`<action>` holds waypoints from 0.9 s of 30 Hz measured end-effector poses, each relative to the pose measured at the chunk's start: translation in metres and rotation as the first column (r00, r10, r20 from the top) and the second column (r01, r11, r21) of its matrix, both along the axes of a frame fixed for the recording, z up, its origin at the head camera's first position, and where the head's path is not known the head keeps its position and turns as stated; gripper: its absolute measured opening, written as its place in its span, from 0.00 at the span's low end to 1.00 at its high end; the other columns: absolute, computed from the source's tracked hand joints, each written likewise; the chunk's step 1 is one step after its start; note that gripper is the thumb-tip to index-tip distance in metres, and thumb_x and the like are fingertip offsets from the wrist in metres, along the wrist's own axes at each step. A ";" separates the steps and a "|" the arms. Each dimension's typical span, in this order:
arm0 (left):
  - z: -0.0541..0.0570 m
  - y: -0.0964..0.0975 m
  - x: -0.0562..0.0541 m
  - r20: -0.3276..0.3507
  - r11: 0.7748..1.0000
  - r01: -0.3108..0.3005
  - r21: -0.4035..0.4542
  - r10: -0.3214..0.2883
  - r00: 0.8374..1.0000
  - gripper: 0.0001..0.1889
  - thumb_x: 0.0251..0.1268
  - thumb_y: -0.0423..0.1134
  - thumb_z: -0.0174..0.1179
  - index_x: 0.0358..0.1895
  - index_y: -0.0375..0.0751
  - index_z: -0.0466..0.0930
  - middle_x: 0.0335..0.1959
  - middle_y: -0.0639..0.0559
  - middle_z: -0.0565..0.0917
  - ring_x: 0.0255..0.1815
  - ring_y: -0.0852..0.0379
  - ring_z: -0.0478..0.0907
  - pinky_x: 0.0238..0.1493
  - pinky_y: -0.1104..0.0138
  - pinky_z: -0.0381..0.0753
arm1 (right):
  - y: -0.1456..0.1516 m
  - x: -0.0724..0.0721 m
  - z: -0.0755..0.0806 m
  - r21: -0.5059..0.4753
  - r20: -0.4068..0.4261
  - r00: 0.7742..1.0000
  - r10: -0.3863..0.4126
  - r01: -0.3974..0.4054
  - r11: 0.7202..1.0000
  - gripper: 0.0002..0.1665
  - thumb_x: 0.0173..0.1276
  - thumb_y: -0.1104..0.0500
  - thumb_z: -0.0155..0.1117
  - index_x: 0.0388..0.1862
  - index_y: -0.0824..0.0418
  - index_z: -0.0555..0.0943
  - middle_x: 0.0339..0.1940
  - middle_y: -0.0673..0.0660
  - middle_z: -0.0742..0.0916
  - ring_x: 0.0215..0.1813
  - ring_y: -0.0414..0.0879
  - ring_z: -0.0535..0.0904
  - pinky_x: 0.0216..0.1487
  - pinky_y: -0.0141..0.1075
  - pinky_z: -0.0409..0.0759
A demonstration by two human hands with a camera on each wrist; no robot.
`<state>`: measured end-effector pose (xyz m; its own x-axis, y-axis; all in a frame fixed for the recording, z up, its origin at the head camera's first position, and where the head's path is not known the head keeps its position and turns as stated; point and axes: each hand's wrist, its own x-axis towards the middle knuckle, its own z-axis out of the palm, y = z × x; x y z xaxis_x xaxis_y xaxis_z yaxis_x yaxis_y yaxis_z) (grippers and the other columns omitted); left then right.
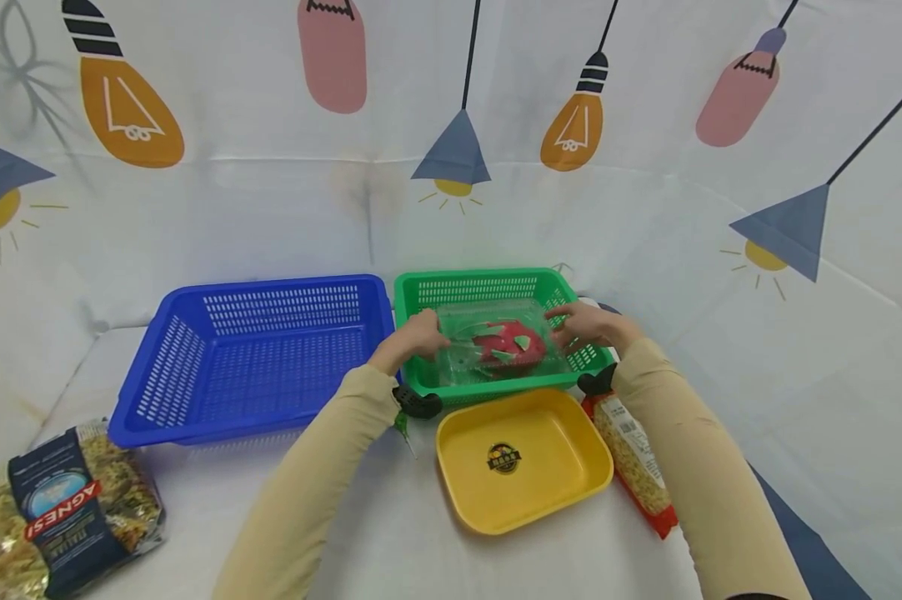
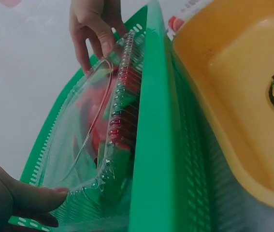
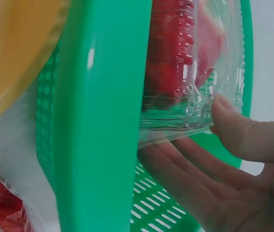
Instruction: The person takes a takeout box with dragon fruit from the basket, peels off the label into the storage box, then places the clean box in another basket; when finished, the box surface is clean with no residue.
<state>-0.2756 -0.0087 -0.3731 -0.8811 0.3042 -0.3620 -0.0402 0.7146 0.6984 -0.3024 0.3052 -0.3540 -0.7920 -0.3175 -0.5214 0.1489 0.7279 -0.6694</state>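
A clear plastic clamshell box (image 1: 460, 363) with a red dragon fruit (image 1: 513, 343) inside sits within the green basket (image 1: 488, 390). My left hand (image 1: 418, 335) pinches the box's left end, its thumb on the edge of the lid in the left wrist view. On the opposite end, my right hand (image 1: 588, 323) grips the box. The right wrist view has that thumb (image 3: 240, 128) on the corner and the fingers (image 3: 185, 179) reaching underneath. The box's underside is hidden by the basket wall.
A blue basket (image 1: 286, 358) stands left of the green one. Nearer to me is a yellow tray (image 1: 548, 467). A red-ended bag (image 1: 634, 450) lies by my right forearm, and an Agnesi pasta bag (image 1: 68, 508) at the front left. A patterned cloth (image 1: 286, 217) hangs behind.
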 end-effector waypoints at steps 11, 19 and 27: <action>0.001 0.005 -0.005 0.023 0.993 -0.104 0.046 0.103 0.994 0.22 0.76 0.33 0.55 0.67 0.26 0.67 0.63 0.32 0.73 0.26 0.53 0.79 0.54 0.54 0.82 | -0.019 -0.004 -0.001 0.103 -0.090 0.995 -0.036 0.046 0.994 0.33 0.79 0.69 0.45 0.80 0.68 0.52 0.76 0.76 0.62 0.34 0.49 0.73 0.58 0.52 0.80; 0.000 0.007 -0.006 0.038 0.992 -0.117 0.050 0.116 0.993 0.24 0.76 0.34 0.54 0.70 0.28 0.64 0.68 0.33 0.70 0.47 0.43 0.83 0.56 0.55 0.81 | -0.024 -0.010 -0.004 0.145 -0.099 0.993 -0.069 0.083 0.986 0.34 0.77 0.71 0.45 0.80 0.67 0.55 0.80 0.70 0.58 0.22 0.42 0.58 0.50 0.46 0.81; 0.000 0.008 -0.009 0.058 0.991 -0.131 0.041 0.128 0.990 0.25 0.77 0.33 0.53 0.71 0.29 0.63 0.70 0.34 0.68 0.49 0.43 0.83 0.54 0.55 0.82 | -0.026 -0.010 -0.006 0.155 -0.128 0.990 -0.052 0.072 0.985 0.32 0.78 0.69 0.44 0.79 0.69 0.54 0.80 0.69 0.57 0.22 0.41 0.61 0.59 0.52 0.80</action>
<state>-0.2850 -0.0005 -0.3736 -0.8933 0.2059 -0.3996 -0.1696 0.6689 0.7237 -0.3120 0.2797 -0.3598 -0.8688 -0.1866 -0.4587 0.1210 0.8183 -0.5619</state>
